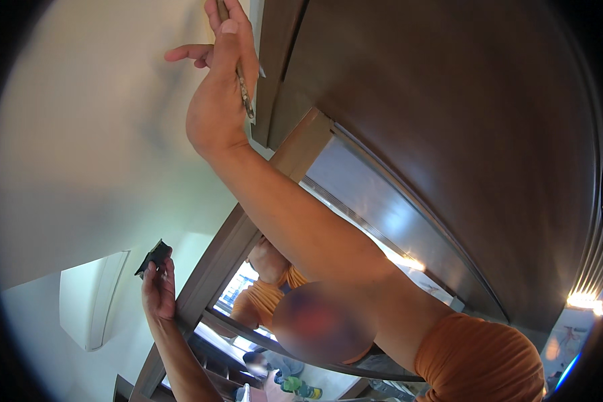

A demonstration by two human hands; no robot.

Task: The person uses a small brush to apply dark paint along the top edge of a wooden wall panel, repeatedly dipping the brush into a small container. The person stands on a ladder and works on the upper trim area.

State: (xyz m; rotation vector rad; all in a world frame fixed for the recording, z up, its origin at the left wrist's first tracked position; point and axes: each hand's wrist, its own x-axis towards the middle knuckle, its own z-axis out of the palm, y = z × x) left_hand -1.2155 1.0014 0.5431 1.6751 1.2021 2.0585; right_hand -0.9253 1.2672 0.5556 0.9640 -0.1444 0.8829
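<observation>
My right hand is raised at the top, beside the edge where the pale surface meets dark wood. Its thumb and fingers are closed on a slender tool with a worn, stained handle. The tool's other end lies past the top of the picture, so its kind does not show. Lower on the left, my left hand holds up a small black angular piece at its fingertips. That piece stands out against the pale wall; its exact kind cannot be made out.
A large dark brown panel fills the upper right. Below my right forearm, a wood-framed mirror reflects orange clothing. A white curved unit is at the left. Lit lamps glow at the right, and a green bottle shows low down.
</observation>
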